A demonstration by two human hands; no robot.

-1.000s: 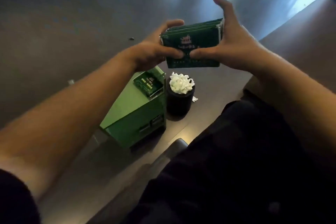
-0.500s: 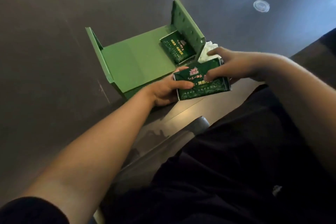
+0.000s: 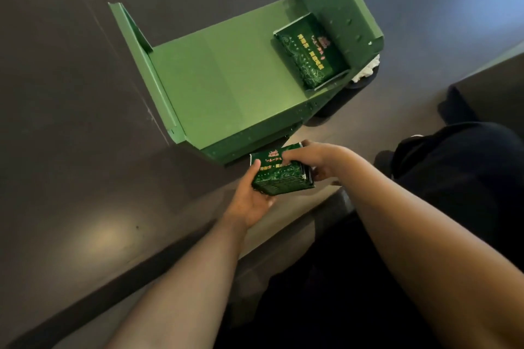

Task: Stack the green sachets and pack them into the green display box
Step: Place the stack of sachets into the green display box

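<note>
Sachet stack held in both hands, near the box.
Left hand (image 3: 249, 198) cups the stack (image 3: 279, 171) from below; right hand (image 3: 309, 157) pinches its top. Green box (image 3: 226, 88) lies open beyond, sachets (image 3: 310, 56) at its right end.

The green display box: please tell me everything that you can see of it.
The green display box looks like matte green cardboard and stands open on the dark table. It has a wide flat floor, a low wall at its left end and a taller wall with small punched marks at its right end. A few dark green sachets lie in its right end. Neither hand touches it.
</note>
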